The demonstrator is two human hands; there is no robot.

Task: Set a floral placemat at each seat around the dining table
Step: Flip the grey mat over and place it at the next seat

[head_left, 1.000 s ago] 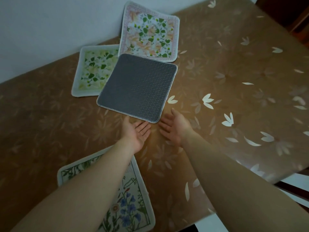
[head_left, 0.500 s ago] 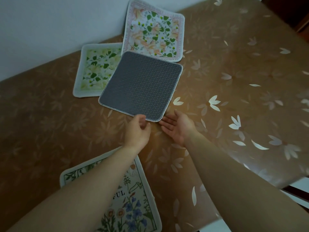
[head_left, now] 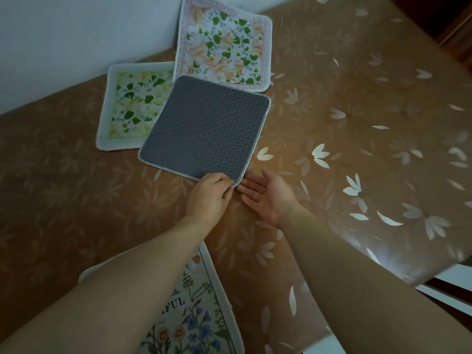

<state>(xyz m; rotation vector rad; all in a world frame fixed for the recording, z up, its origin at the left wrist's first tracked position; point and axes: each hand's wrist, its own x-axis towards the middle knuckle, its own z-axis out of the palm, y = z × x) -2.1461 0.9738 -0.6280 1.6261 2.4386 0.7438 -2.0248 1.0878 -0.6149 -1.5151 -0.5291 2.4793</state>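
A placemat lies face down, its grey patterned back (head_left: 207, 126) up, in the middle of the brown table (head_left: 357, 123). My left hand (head_left: 208, 196) pinches its near corner between thumb and fingers. Right beside that corner my right hand (head_left: 268, 198) rests palm up, fingers apart, holding nothing. Partly under the grey mat lie a green-and-white floral placemat (head_left: 130, 103) to the left and a peach-and-green floral placemat (head_left: 224, 42) behind it. A fourth placemat with blue and orange flowers (head_left: 189, 318) lies at the near edge, half hidden by my left forearm.
The table wears a glossy brown cloth with white petal prints. A pale wall (head_left: 76, 29) runs along its far left side. The table's near right edge (head_left: 383, 287) drops off to a white floor, and dark wooden furniture (head_left: 457, 29) stands at the far right.
My left hand turned over and moved forward onto the grey mat's near corner, closing on it. My right hand slid slightly closer to the corner, still palm up.
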